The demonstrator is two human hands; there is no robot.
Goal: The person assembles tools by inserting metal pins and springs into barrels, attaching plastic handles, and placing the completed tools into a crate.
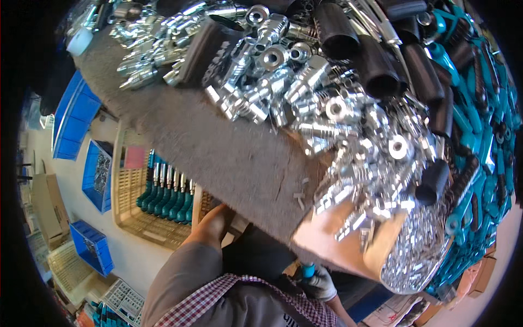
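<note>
Close to my body, below the workbench edge, my right hand (322, 285) in a pale glove is closed around a teal part (308, 271). Most of that part is hidden by the fingers and the bench, so its exact kind does not show. My left forearm (210, 224) reaches forward and disappears beneath the bench edge; the hand itself is hidden. Just left of that forearm stands a beige plastic crate (121, 201), where teal-handled tools (169, 204) with metal tubes lie in a row. Shiny metal fittings (338, 109) lie heaped on the grey bench top (218, 147).
Black sleeves (378, 68) stand and lie among the fittings. At the right are a tub of small metal pins (417, 256) and a large pile of teal parts (471, 218). Blue bins (90, 245) sit on the floor at left, near cardboard (49, 210).
</note>
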